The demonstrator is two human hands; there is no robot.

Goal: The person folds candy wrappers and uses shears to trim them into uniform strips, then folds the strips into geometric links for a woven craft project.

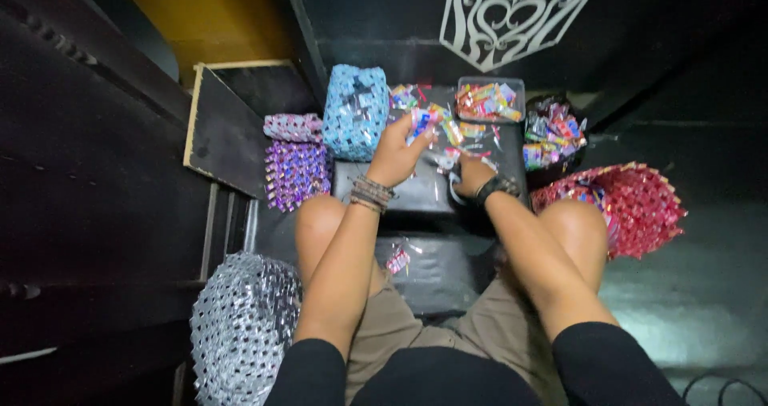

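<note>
Head view looks down at a person sitting with bare knees, both arms stretched out over a dark low table [400, 190].

Left hand [396, 154] is lifted a bit above the table. Its fingers are pinched together on a small bright folded wrapper strip [422, 120], blue, white and pink. Right hand [474, 174] sits low on the table, just right of the left hand. It rests among loose clear and shiny wrappers [448, 160], but I cannot tell if its fingers are closed on one or just lying there.

Far behind the hands are more loose bits, all not woven yet: a clear box of coloured wrappers [490, 100] and, right of it, a dark bag of wrappers [554, 134]. So lots of pieces look left to use.

Many woven things look done. A blue woven bag [354, 112] stands far left of the hands. Left of that lie a small pink woven pouch [292, 127] and a purple woven piece [296, 174]. A silver woven basket [240, 326] sits near, on the left. A red woven basket [640, 206] sits on the right by the knee.

One little wrapper [398, 260] lies alone between the knees, near the person.

It looks like the new piece is only just begun, since the strip in the left hand is still tiny.
</note>
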